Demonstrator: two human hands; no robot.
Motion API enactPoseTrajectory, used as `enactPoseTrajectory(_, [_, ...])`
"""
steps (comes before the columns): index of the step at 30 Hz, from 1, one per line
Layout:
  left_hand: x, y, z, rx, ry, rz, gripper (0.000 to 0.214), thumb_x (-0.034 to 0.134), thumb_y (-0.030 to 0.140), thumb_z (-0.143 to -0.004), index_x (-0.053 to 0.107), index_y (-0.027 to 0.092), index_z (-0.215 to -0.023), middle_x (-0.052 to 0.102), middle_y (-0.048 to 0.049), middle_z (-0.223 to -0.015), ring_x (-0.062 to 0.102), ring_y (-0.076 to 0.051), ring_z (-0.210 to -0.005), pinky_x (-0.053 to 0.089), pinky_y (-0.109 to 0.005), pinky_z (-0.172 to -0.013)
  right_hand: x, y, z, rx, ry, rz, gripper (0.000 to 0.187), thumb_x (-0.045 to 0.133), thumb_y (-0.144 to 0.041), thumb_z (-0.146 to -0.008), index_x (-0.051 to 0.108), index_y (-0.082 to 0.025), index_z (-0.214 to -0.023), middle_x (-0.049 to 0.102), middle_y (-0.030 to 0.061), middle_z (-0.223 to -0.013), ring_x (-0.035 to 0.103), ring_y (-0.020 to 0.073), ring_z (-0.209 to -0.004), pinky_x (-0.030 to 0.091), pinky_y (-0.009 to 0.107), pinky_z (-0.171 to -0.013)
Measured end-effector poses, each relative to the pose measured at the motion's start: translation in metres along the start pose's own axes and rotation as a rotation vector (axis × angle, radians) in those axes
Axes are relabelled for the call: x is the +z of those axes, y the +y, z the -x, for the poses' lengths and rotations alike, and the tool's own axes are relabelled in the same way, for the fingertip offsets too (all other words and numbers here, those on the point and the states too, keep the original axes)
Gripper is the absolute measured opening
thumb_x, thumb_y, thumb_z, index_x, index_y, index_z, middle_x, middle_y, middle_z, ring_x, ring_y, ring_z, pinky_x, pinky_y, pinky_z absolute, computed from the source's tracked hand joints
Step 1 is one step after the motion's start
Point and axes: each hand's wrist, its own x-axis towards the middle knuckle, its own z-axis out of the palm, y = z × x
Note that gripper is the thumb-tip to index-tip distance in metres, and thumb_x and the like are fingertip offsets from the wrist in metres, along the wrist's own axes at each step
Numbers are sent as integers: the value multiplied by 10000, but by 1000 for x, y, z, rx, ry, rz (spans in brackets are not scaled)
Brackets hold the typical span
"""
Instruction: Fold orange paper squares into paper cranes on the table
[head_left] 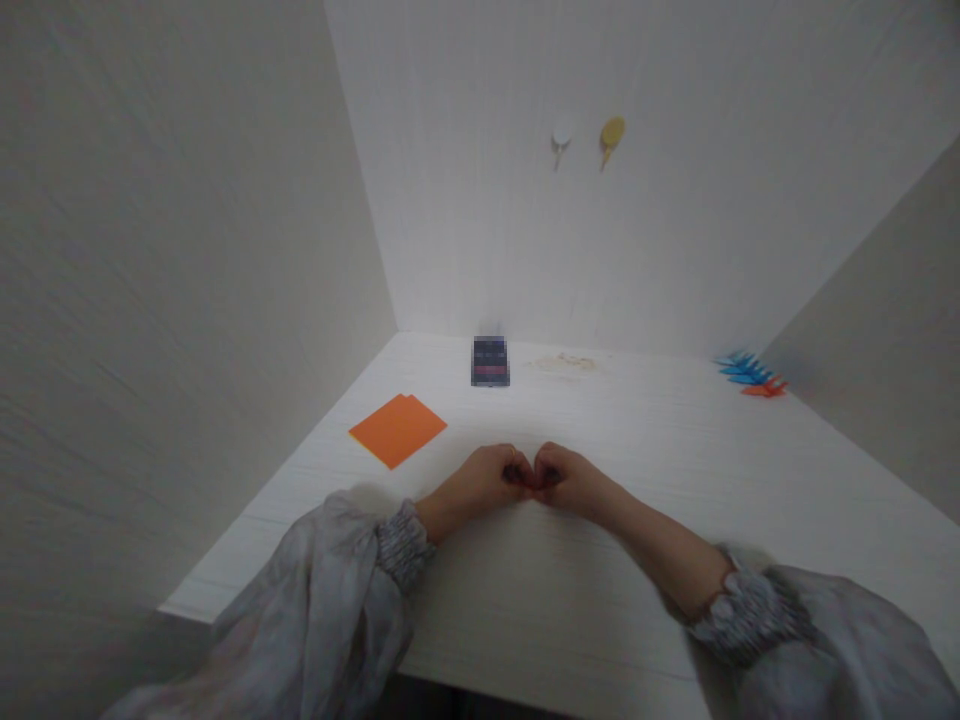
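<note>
My left hand [487, 478] and my right hand [566, 477] rest as closed fists on the white table [600, 600], knuckles touching in the middle. Nothing shows inside either fist. A thin ring sits on a finger of the left hand. An orange paper sheet [397, 429] lies flat to the left of the hands, a short way off. Grey sleeves cover both forearms.
A small dark patterned block [490, 361] stands near the back wall. Folded blue and orange paper shapes [752, 374] lie at the far right corner. A faint stain [564, 364] marks the table's back. Two hooks, white [560, 141] and yellow [611, 134], hang on the wall.
</note>
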Motion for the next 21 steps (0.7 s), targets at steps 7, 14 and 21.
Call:
enactPoseTrajectory(7, [0, 2, 1, 22, -6, -3, 187, 605, 244, -638, 602, 144, -796, 617, -25, -782, 548, -131, -696, 430, -235, -642, -3, 10, -2, 5, -57, -48, 126, 576, -56, -543, 519, -166, -567, 505, -13, -681, 490, 106, -610, 408, 209, -554])
enactPoseTrajectory(14, [-1, 5, 2, 7, -13, -5, 199, 598, 187, -633, 592, 137, -825, 613, -32, -788, 545, -137, -717, 432, -242, -660, -13, 14, -2, -12, -127, -118, 150, 537, -17, -523, 530, -160, -567, 514, -17, -683, 499, 106, -621, 420, 214, -580])
enactPoseTrajectory(21, [1, 1, 2, 10, -7, 42, 203, 582, 177, -629, 583, 139, -828, 609, -31, -796, 543, -139, -720, 434, -247, -660, -19, 16, 1, -2, -227, -384, 147, 544, -76, -599, 535, -170, -712, 555, -22, -691, 521, 115, -675, 414, 226, -618])
